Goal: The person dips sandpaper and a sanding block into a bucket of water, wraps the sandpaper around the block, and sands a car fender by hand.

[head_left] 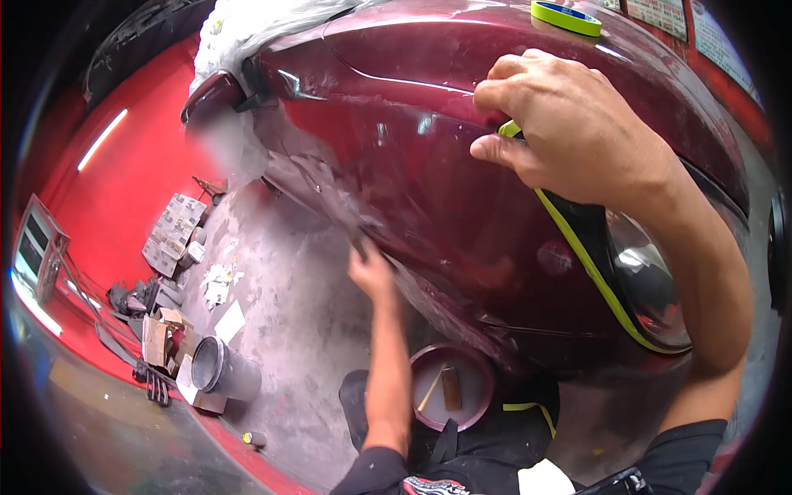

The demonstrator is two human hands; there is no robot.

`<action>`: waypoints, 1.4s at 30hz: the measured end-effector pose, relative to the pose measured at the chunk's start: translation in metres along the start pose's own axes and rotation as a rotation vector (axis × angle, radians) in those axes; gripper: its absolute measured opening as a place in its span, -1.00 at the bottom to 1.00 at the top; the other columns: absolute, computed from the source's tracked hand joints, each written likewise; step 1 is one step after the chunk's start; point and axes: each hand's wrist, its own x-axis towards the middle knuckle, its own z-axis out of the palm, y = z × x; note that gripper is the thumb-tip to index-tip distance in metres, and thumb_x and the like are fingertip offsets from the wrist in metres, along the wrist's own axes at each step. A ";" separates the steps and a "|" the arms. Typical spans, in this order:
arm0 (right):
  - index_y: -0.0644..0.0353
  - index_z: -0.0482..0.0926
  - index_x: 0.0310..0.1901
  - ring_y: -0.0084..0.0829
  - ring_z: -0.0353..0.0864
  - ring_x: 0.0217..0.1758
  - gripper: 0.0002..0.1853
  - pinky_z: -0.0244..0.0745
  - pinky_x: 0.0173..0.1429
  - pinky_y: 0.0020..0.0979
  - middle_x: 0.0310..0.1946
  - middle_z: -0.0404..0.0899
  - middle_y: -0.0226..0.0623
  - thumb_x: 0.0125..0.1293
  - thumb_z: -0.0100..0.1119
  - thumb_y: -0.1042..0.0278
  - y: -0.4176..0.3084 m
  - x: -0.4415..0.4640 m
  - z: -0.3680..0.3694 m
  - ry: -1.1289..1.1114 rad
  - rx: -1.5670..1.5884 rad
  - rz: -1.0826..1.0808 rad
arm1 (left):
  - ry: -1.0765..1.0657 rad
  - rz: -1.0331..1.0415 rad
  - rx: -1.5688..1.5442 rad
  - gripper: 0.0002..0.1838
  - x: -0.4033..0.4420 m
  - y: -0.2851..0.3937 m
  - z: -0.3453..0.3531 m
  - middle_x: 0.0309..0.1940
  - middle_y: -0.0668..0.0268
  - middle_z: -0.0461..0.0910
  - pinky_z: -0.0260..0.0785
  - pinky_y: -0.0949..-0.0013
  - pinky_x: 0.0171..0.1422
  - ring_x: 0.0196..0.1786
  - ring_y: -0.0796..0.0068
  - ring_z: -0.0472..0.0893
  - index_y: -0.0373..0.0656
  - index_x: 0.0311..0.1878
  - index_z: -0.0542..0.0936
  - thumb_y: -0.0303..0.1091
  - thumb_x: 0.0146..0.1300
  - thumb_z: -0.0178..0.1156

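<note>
My left hand (373, 271) reaches to the lower side of a dark red car (462, 190). It is blurred, its fingers look closed, and a small dark thing (356, 244) shows at their tips, too smeared to name. My right hand (569, 124) is at the car's front corner, above the headlight (648, 272). Its fingers are curled, with a gap between thumb and forefinger. Yellow-green masking tape (582, 247) edges the headlight, and its upper end passes behind this hand. A bowl (415, 363) between my legs holds cloudy liquid, a brown block (451, 389) and a thin stick (430, 389).
A roll of yellow-green tape (566, 20) lies on the hood. White plastic sheeting (227, 41) drapes the car past the mirror (213, 95). Along the red wall (124, 198) stand a grey bucket (239, 375), cardboard boxes (157, 340) and a newspaper-covered panel (173, 233). Papers lie on the floor.
</note>
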 end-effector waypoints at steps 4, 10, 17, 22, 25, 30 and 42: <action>0.27 0.73 -0.19 -0.07 0.68 0.04 -0.73 0.64 0.06 -0.09 -0.15 0.70 -0.11 0.25 0.39 0.22 -0.004 0.003 -0.006 0.003 0.038 -0.058 | -0.160 -0.171 0.010 -0.59 -0.012 0.031 -0.011 0.16 -0.06 0.68 0.42 0.23 0.33 0.19 0.25 0.66 -0.41 0.28 0.57 -0.36 0.48 0.19; 0.27 0.70 -0.11 -0.12 0.61 0.02 -0.65 0.54 0.09 -0.13 -0.11 0.66 -0.21 0.21 0.47 0.17 -0.010 0.002 -0.009 -0.092 -0.020 -0.053 | 0.065 0.295 0.055 -0.62 -0.050 0.031 0.001 -0.01 0.11 0.71 0.51 0.29 0.11 -0.09 0.36 0.68 -0.27 0.29 0.61 -0.46 0.43 0.21; 0.29 0.69 -0.11 -0.11 0.60 0.05 -0.64 0.55 0.12 -0.13 -0.02 0.65 -0.20 0.22 0.47 0.18 -0.023 0.012 -0.010 -0.180 -0.057 -0.021 | 0.036 0.077 0.012 -0.64 -0.041 0.018 -0.001 0.03 0.06 0.74 0.50 0.27 0.19 0.06 0.37 0.71 -0.29 0.23 0.64 -0.39 0.42 0.26; 0.26 0.68 -0.17 -0.10 0.61 0.08 -0.70 0.56 0.13 -0.13 -0.02 0.67 -0.19 0.18 0.46 0.22 -0.025 0.013 -0.003 -0.085 -0.038 -0.057 | 0.002 -0.179 -0.118 -0.55 -0.008 0.015 -0.004 0.19 -0.06 0.66 0.44 0.19 0.34 0.29 0.13 0.64 -0.29 0.30 0.60 -0.36 0.39 0.29; 0.24 0.68 -0.24 -0.10 0.62 0.05 -0.75 0.57 0.11 -0.12 -0.07 0.68 -0.19 0.19 0.44 0.24 -0.028 0.017 -0.008 -0.085 -0.046 -0.064 | -0.069 -0.426 -0.058 -0.55 0.060 -0.009 -0.005 0.04 -0.06 0.72 0.45 0.22 0.24 0.08 0.12 0.70 -0.42 0.24 0.60 -0.28 0.42 0.26; 0.22 0.70 -0.17 -0.06 0.61 0.09 -0.74 0.54 0.13 -0.10 -0.01 0.67 -0.15 0.18 0.44 0.25 -0.032 0.018 -0.004 -0.090 -0.055 -0.087 | 0.079 0.282 0.059 -0.52 -0.071 0.022 0.002 0.32 -0.11 0.54 0.32 0.18 0.49 0.46 -0.05 0.46 -0.27 0.33 0.58 -0.45 0.34 0.30; 0.23 0.70 -0.12 -0.09 0.61 0.10 -0.68 0.52 0.16 -0.13 0.00 0.66 -0.18 0.15 0.46 0.24 -0.033 0.021 0.003 -0.112 -0.081 -0.071 | 0.015 0.334 0.015 -0.44 -0.102 0.050 0.004 0.35 -0.21 0.47 0.37 0.05 0.46 0.38 -0.16 0.52 -0.12 0.36 0.58 -0.52 0.25 0.33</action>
